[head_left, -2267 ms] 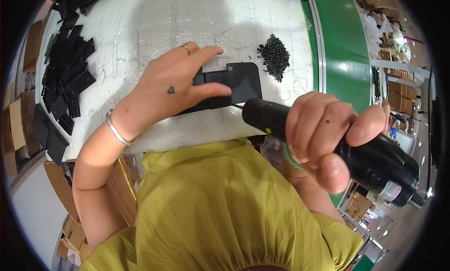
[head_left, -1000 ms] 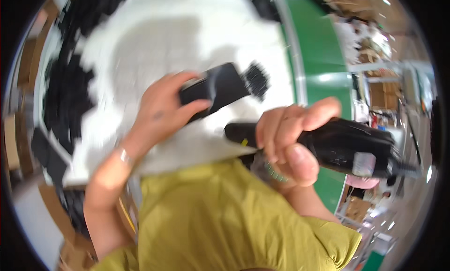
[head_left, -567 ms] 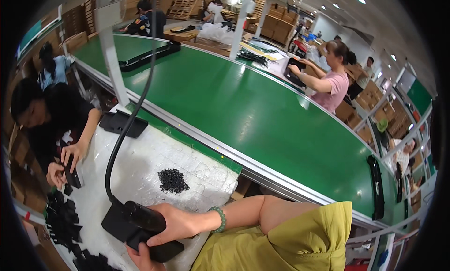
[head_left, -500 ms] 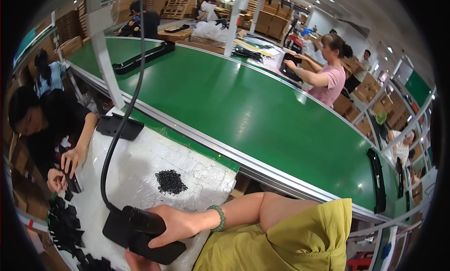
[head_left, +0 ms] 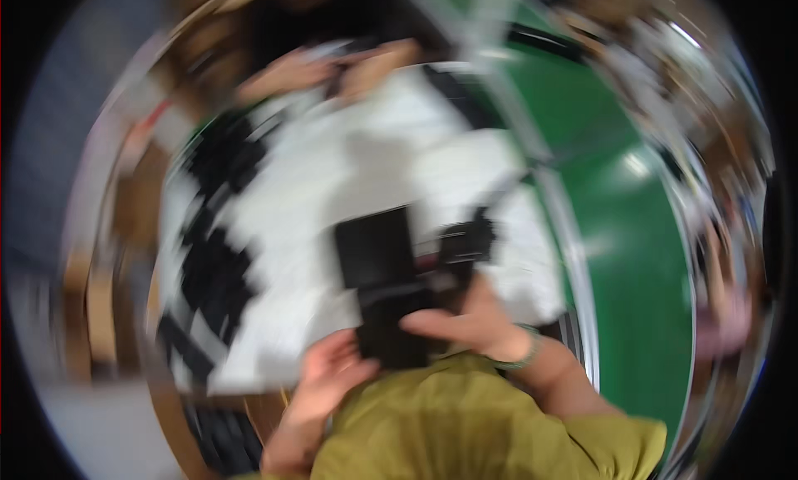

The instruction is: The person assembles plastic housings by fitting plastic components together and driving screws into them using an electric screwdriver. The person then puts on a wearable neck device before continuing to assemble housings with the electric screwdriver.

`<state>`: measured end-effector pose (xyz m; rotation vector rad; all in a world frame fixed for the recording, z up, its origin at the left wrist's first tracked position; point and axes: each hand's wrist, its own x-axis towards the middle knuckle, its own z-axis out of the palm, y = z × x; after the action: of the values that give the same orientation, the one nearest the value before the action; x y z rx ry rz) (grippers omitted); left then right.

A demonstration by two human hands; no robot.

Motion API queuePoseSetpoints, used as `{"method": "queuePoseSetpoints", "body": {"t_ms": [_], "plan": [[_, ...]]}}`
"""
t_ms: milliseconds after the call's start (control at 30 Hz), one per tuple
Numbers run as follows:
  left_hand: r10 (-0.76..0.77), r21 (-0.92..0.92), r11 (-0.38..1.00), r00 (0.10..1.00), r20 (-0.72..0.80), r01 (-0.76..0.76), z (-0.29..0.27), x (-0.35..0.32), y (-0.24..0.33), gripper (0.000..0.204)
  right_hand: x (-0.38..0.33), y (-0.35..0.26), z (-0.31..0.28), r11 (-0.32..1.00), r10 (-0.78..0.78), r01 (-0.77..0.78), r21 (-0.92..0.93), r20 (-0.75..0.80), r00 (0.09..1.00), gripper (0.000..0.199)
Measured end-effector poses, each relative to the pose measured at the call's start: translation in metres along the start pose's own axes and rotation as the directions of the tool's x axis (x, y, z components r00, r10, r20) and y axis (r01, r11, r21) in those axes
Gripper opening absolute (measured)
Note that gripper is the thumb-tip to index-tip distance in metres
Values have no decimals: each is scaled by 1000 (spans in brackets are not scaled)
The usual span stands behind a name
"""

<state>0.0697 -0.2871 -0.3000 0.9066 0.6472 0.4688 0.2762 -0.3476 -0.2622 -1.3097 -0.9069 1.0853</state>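
Observation:
The picture is badly smeared by motion. My right hand [head_left: 465, 322], with a green bracelet on its wrist, lies over a dark black tool [head_left: 391, 334] at the near edge of the white table mat [head_left: 316, 181] and seems to grip it. My left hand [head_left: 332, 372] comes up from below, its fingertips at the tool's lower left corner; its grip is too blurred to read. Just beyond the tool lies a flat black rectangular part [head_left: 374, 247]. A small dark heap [head_left: 470, 239] sits to its right.
Several black parts [head_left: 212, 272] are piled along the mat's left side. A green conveyor belt [head_left: 640, 256] runs along the right behind a metal rail. Another person's hands [head_left: 332, 68] work at the mat's far end.
The view has swung from the conveyor hall back down onto the mat. My left hand is in sight again, near the black tool under my right hand.

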Motion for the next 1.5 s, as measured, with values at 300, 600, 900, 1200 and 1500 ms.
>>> {"method": "queuePoseSetpoints", "body": {"t_ms": [300,600,900,1200,1500], "plan": [[541,450,816,206,-815,-362,-127,-99,0,24,7,41,-12,940,-47,80,332,-107,993,46],[197,-11,869,367,-909,-494,-201,-120,-19,7,7,40,-10,938,-41,31,345,21,999,44],[-109,-27,402,-18,-994,-915,-237,-199,-27,65,21,33,-19,955,-64,78,285,-56,996,47],[425,-34,805,616,-663,-593,-164,-62,55,28,9,6,-6,952,4,13,306,-56,998,42],[697,978,-200,692,187,-63,-84,244,62,87,-37,-10,-31,936,-167,247,251,-301,939,42]]}}
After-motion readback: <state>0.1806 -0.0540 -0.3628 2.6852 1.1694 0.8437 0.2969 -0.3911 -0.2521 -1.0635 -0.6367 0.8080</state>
